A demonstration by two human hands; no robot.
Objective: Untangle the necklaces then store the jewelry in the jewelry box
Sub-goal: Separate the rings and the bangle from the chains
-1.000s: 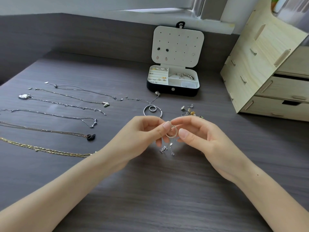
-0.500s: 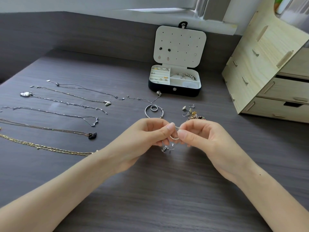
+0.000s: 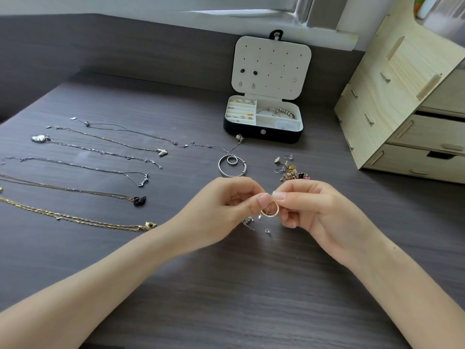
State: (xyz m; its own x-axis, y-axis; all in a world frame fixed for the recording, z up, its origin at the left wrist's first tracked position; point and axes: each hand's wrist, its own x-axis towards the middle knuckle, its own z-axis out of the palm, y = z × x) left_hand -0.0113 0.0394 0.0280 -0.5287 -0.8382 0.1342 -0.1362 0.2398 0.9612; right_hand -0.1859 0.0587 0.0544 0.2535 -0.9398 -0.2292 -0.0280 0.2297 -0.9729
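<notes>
Ring (image 3: 267, 216) between left hand (image 3: 219, 210), right hand (image 3: 324, 215)

Dark grey wood-grain desk (image 3: 226, 285); black jewelry box (image 3: 263, 136), white lining; gold ring (image 3: 270, 216); gold necklace (image 3: 75, 218) at left edge; pale wood drawer unit (image 3: 402, 109).

Legible text, labels, brands, numbers, signs: none. Jewelry box (image 3: 264, 133), far edge of the desk (image 3: 226, 285): no lettering readable on lid or front. Wooden drawer unit (image 3: 392, 96), far right corner: no lettering readable
</notes>
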